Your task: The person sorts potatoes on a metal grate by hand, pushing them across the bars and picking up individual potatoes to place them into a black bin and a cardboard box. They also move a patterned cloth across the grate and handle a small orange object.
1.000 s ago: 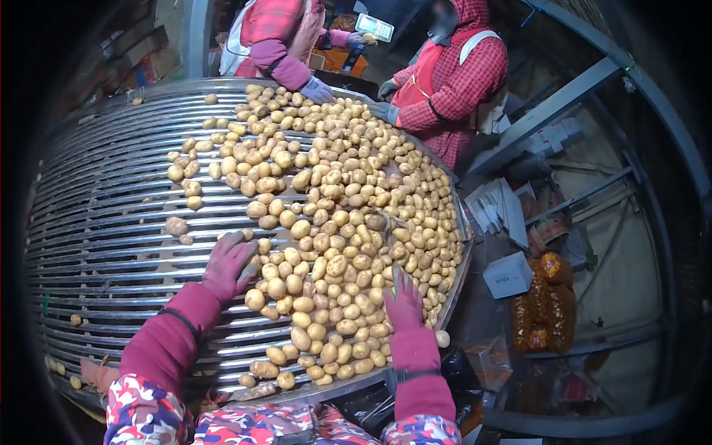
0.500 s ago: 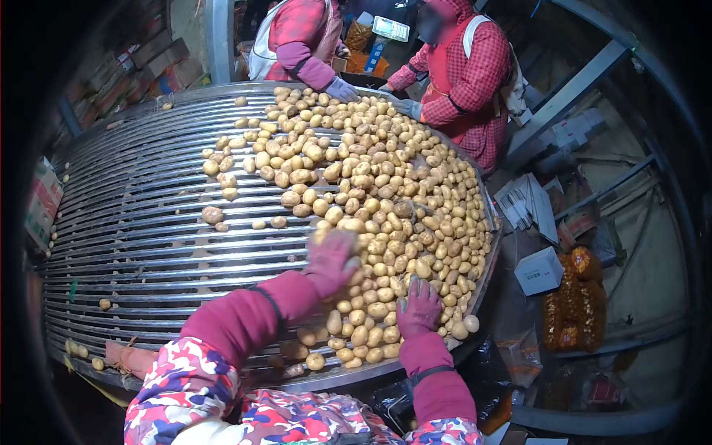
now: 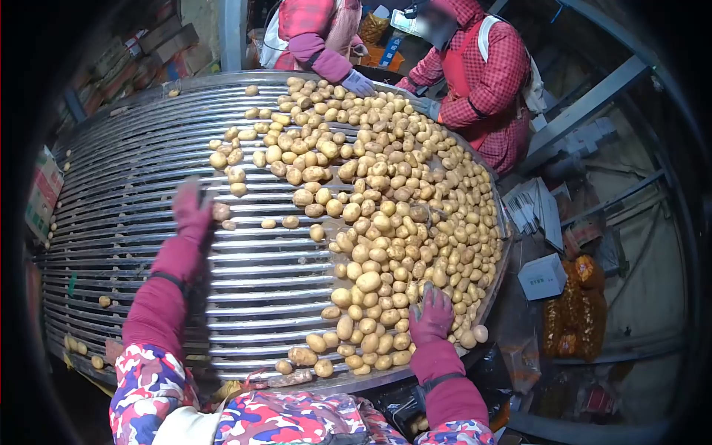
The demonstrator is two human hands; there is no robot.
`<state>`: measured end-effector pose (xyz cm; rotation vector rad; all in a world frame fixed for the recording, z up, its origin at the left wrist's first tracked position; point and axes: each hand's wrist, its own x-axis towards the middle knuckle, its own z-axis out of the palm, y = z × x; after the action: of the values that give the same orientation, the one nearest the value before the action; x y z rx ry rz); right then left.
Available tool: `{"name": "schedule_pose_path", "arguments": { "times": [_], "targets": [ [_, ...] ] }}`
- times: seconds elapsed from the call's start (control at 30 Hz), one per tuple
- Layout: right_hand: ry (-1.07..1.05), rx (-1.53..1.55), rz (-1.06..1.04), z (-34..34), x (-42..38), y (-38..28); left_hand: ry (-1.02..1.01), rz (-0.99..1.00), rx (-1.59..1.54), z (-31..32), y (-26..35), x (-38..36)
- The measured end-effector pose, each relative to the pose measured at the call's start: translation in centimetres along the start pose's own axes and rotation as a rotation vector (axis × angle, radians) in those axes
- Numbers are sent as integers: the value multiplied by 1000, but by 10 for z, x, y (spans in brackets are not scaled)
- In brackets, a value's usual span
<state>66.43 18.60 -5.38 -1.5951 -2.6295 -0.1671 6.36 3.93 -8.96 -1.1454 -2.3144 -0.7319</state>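
Many yellow-brown potatoes (image 3: 400, 230) lie heaped over the right half of a slatted metal table (image 3: 263, 297). Gloved in dark pink, my left hand (image 3: 192, 211) is stretched out over the bare slats, blurred by motion, its fingers extended. A couple of loose potatoes (image 3: 221, 212) lie just to its right. My right hand (image 3: 432, 317), in a matching glove, rests on the near right edge of the heap with its fingers spread over potatoes and nothing gripped.
Across the table, two people in red checked clothing stand at the rim; one gloved hand (image 3: 358, 83) lies by the potatoes. To the right are a white box (image 3: 542, 277) and a filled orange net bag (image 3: 575, 315). A metal post (image 3: 233, 33) rises at the back.
My left hand has swung left and away from the heap, out over the slats. Potatoes near the heap's left edge have shifted. My right hand stays at the heap's near right side.
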Motion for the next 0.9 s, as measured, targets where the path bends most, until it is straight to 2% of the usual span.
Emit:
{"name": "schedule_pose_path", "arguments": {
  "times": [0.07,0.13,0.17,0.2,0.27,0.33,0.4,0.47,0.53,0.6,0.67,0.73,0.8,0.87,0.9],
  "targets": [
    [2,10,0,-1,0,0,-116,-284,159,13,-48,1],
    [83,47,-52,2,-3,3,-143,-223,210,24,-31,3],
    [68,40,-37,3,-4,5,-155,-167,259,31,-16,5],
    [35,35,-32,1,-3,4,-248,-205,91,28,11,15],
    [5,27,-14,-1,0,3,-93,-69,-29,69,49,13],
    [3,14,-13,-2,0,2,-279,-239,-290,41,140,24],
    [21,30,-11,2,-1,4,-149,-33,-616,83,179,13],
    [44,44,-16,5,-2,6,-206,104,-450,83,234,-5],
    [54,59,-20,7,-2,8,-210,72,-565,74,286,-29],
    [54,78,-4,7,-1,6,-433,-9,-1001,47,313,-42],
    [40,112,4,8,-1,6,-472,136,-730,31,330,-61],
    [16,80,28,9,0,5,-601,240,-794,17,331,-79],
    [-9,70,30,5,0,5,-521,356,-838,9,328,-95],
    [-6,40,19,10,1,7,-594,389,-814,-25,330,-104],
    [6,35,6,11,1,8,-621,482,-834,-23,323,-117]
  ]
}}
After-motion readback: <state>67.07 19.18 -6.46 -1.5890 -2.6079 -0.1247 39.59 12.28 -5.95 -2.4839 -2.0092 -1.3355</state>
